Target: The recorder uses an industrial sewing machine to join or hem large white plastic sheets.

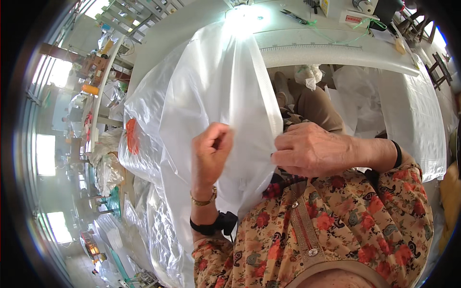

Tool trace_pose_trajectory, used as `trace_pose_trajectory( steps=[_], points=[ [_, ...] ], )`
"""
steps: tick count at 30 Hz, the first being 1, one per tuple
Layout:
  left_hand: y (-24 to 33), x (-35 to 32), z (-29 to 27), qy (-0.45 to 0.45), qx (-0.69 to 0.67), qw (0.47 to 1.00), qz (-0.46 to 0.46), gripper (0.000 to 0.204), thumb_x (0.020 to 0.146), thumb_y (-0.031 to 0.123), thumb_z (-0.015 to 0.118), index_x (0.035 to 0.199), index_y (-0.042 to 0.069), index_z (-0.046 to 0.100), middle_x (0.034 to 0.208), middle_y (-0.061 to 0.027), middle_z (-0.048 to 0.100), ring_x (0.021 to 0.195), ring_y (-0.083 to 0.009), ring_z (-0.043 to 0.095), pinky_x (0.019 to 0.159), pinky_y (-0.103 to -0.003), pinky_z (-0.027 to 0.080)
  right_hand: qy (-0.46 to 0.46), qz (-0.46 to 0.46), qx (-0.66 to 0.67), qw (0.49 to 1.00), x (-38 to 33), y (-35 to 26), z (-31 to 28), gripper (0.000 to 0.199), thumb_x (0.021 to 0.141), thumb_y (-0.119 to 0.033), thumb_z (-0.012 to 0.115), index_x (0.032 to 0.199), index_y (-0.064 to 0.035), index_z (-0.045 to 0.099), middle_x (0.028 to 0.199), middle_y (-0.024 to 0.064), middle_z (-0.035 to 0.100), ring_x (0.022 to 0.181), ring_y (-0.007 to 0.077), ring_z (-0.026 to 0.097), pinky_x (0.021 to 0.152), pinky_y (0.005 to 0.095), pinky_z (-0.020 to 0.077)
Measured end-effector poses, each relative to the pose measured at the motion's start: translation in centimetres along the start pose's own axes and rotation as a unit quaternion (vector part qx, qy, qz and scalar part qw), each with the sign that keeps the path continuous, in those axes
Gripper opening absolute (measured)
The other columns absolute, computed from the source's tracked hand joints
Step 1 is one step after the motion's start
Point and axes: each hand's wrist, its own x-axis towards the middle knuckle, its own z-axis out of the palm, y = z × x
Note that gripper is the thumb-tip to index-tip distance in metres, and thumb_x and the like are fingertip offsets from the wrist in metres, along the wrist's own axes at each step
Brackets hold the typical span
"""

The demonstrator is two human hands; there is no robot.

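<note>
A large white translucent plastic sheet (pixel 216 91) hangs in folds from the worktable down across my lap. Its upper end gathers under a glaring light (pixel 246 20), which hides whatever is around it. On the sheet's right edge, my right hand (pixel 312 150) is closed in a pinch, the fingertips on the material. My left hand (pixel 212 149) is curled closed in front of the sheet and slightly blurred. Whether anything lies between its fingers I cannot make out.
On the pale tabletop (pixel 182 29) lie thread snips (pixel 294 17) with green cord beside them and a marked ruler strip (pixel 312 46). More white sheeting (pixel 413 115) hangs at the right. An orange bundle (pixel 132 136) sits on clear plastic at the left.
</note>
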Motion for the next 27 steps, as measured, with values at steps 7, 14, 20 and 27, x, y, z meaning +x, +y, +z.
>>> trace_pose_trajectory(
  steps=[7,14,20,27],
  points=[
    [-0.3,-0.9,4.2,-0.056,-0.183,0.977,-0.090,0.009,0.093,0.007,0.056,0.090,0.000,0.059,0.071,0.0012,0.057,0.067,-0.0036,0.047,0.060,-0.022,0.042,-0.035,-0.050,-0.038,0.997,2.4,0.5,3.1,0.008,0.078,-0.009,0.058,0.080,-0.0027,0.053,0.073,0.0093,0.056,0.066,0.0253,0.060,0.057,0.0383,0.0499],
    [-0.7,-1.6,5.0,-0.030,-0.259,0.953,-0.152,0.014,0.096,0.013,0.056,0.089,0.001,0.059,0.072,0.0040,0.054,0.068,-0.0033,0.043,0.058,-0.022,0.039,-0.038,-0.116,-0.155,0.980,2.7,0.6,3.8,0.008,0.080,-0.013,0.057,0.080,-0.0050,0.055,0.075,0.0056,0.057,0.071,0.0204,0.061,0.059,0.0319,0.0492],
    [-0.7,-1.3,3.8,-0.018,-0.220,0.961,-0.166,0.017,0.093,0.010,0.060,0.080,0.003,0.054,0.064,0.0086,0.043,0.059,-0.0004,0.034,0.050,-0.019,0.029,-0.061,-0.163,-0.098,0.980,3.3,3.4,3.4,0.012,0.082,-0.015,0.059,0.090,-0.0065,0.056,0.084,0.0038,0.060,0.073,0.0207,0.061,0.061,0.0327,0.0495],
    [1.4,0.8,-1.8,-0.001,-0.030,0.999,-0.024,0.018,0.090,0.004,0.062,0.075,0.001,0.052,0.058,0.0068,0.038,0.056,-0.0011,0.031,0.047,-0.022,0.025,0.273,0.405,0.235,0.841,7.0,13.6,10.0,0.032,0.092,-0.024,0.058,0.114,-0.0008,0.058,0.101,0.0143,0.064,0.089,0.0226,0.063,0.081,0.0337,0.0498]
  ],
)
